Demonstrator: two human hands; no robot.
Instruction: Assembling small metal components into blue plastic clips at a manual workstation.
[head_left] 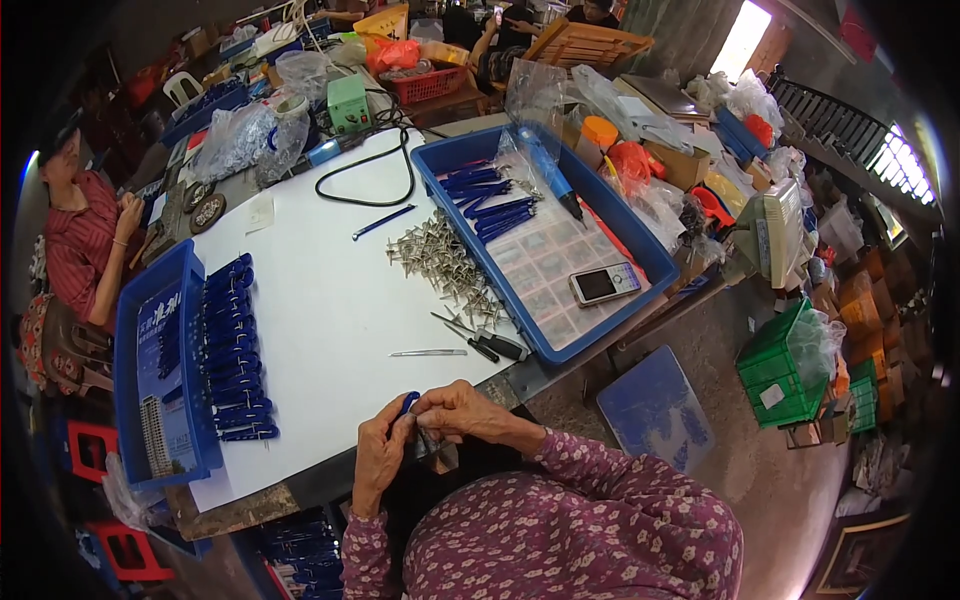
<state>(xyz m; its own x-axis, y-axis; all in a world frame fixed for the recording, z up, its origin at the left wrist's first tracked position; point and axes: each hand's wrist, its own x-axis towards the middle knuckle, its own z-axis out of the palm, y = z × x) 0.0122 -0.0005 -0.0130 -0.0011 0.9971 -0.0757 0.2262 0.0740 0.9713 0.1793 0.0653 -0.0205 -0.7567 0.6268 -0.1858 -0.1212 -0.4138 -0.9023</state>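
My left hand point(379, 452) and my right hand point(462, 413) meet in front of me at the table's near edge. Between their fingertips is a small blue piece point(408, 402); its lower part is hidden by the fingers, so I cannot tell its exact kind. Both hands are closed on it. Just beyond, on the white tabletop sheet point(330, 300), lie a thin metal rod point(428, 352) and a black-handled screwdriver point(510, 347). Farther off is a heap of small metal parts point(440, 262), with one slim blue piece point(384, 222) beside it.
Slim blue pieces point(235, 350) stand in a long row by the left blue tray point(210, 400). A right blue tray point(545, 350) holds more pieces, a blue power screwdriver point(548, 170) and a phone point(605, 284). A person point(85, 215) sits at left; a blue stool point(655, 410) stands right.
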